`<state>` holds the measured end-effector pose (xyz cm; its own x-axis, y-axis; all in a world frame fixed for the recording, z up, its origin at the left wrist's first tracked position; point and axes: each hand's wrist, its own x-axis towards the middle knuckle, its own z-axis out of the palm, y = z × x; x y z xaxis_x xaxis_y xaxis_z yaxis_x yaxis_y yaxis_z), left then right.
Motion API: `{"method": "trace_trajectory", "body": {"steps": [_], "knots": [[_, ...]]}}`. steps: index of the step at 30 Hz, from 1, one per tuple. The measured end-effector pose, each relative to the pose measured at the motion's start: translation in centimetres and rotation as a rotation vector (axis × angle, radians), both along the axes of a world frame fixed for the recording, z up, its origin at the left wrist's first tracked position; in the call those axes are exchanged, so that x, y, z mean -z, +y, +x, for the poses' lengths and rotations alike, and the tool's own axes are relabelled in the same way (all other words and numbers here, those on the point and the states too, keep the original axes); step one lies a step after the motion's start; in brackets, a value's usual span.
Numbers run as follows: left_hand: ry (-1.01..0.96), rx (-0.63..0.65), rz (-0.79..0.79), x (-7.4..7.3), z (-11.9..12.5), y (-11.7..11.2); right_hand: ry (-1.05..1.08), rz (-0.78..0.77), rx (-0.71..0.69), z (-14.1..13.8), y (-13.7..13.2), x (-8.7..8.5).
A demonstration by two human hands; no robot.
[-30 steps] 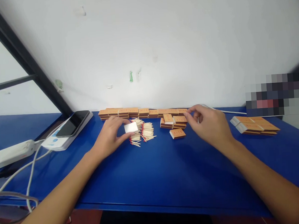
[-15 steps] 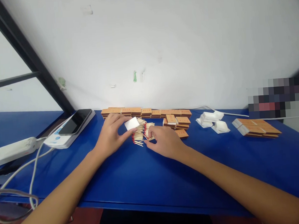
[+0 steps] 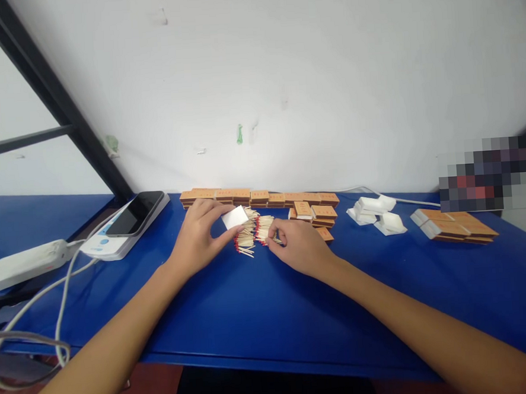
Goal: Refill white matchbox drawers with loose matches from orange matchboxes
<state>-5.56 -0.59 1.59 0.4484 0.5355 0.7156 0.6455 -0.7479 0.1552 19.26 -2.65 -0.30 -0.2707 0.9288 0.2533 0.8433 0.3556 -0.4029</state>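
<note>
My left hand grips a small white matchbox tray between thumb and fingers, tilted just above the matches. Red-tipped matches lie in a loose pile under and beside it. A second bunch of matches lies to the right, close to my right hand. That hand's thumb and index finger are pinched together at the bunch's edge; whatever sits between them is too small to make out. Behind my right hand, several orange matchboxes are stacked, partly hidden by it.
A long row of orange matchboxes runs along the wall. On the right lie white folded paper pieces and a stack of flat orange matchbox sleeves. A phone rests on a white power strip at left, near loose white cables.
My right hand has drawn slightly right, away from the matches, and its thumb and finger have come together. My left hand still holds the tray in nearly the same place.
</note>
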Motion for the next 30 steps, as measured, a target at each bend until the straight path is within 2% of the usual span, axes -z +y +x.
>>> {"method": "trace_trajectory", "body": {"steps": [9, 19, 30], "knots": [[0.008, -0.013, -0.025, 0.0, -0.1, -0.1, -0.039, -0.015, -0.001, 0.2, 0.1, -0.1], [0.036, -0.006, -0.043, 0.1, -0.1, 0.0, -0.135, -0.086, -0.072, 3.2, 0.0, -0.7], [0.035, -0.004, -0.047, 0.1, -0.1, 0.1, -0.167, -0.16, -0.103, 3.2, -0.4, -1.0]]}}
